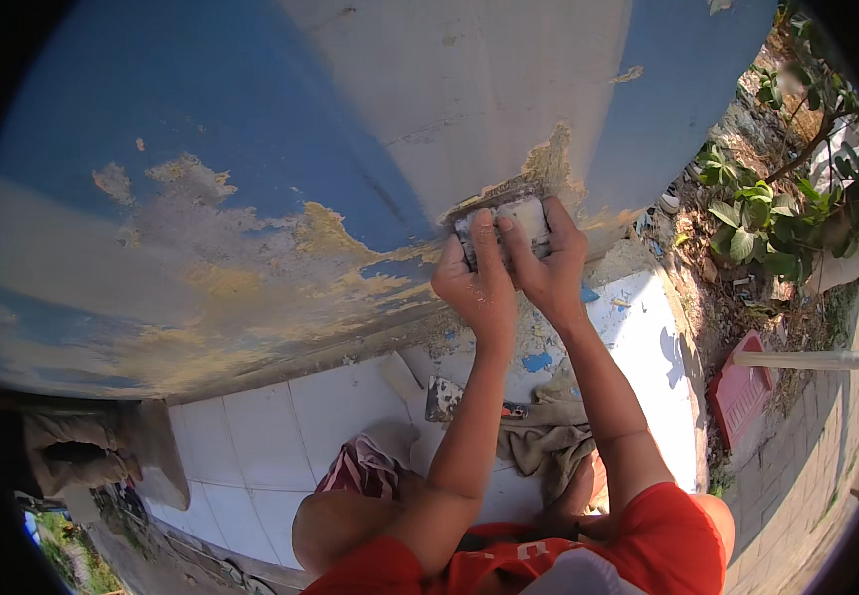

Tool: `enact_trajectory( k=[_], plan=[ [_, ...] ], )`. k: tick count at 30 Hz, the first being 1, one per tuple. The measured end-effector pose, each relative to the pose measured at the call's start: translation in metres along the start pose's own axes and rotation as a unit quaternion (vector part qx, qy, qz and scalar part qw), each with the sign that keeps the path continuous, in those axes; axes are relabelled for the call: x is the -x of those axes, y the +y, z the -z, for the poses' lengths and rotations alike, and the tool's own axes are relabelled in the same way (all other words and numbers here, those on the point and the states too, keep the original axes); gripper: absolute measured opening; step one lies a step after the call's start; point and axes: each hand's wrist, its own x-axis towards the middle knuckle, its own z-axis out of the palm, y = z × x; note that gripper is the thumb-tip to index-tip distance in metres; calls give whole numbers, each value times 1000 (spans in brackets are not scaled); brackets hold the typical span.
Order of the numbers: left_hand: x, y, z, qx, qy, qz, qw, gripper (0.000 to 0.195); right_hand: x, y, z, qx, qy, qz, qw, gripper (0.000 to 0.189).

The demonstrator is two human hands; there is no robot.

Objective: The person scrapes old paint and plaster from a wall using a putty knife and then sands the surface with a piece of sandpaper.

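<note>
My left hand (478, 286) and my right hand (554, 268) are side by side, both gripping a flat, white-smeared block (528, 217). Both thumbs lie on its near face, and the fingers are largely hidden. The block's dark far edge rests against the lower part of a blue and pale painted wall (221, 97), just under a yellowish patch of stripped paint (548, 160). Farther left, more paint has come away in a ragged strip (251, 286). Below my forearms, a paint-stained putty knife (444, 399) lies beside a crumpled grey-brown cloth (548, 420).
White floor tiles (251, 439) run along the wall's foot, with blue paint flakes (537, 362) scattered on them. A red dustpan (743, 390) with a pale handle sits on the right, near leafy plants (760, 216). My bent knee (344, 524) is close below.
</note>
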Motion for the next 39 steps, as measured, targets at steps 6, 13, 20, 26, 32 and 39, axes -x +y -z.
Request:
enact_trajectory(
  k=[6,13,20,26,32,39],
  plan=[
    [0,7,5,60,-2,53,997,29,2,-1,-4,12,-24,-30,999,22],
    [4,3,8,35,1,79,996,31,4,2,-2,4,-23,-44,999,20],
    [-4,16,-2,90,-7,59,994,30,-6,-7,-1,-7,-9,-9,1000,20],
    [3,17,-4,17,23,40,999,28,-3,-10,3,-36,2,-29,999,21],
    [2,9,0,-30,-4,36,999,30,2,-4,1,-58,-2,-41,997,22],
    [-1,14,-1,29,3,67,997,32,2,-7,2,-39,-22,-101,994,23]
  ],
)
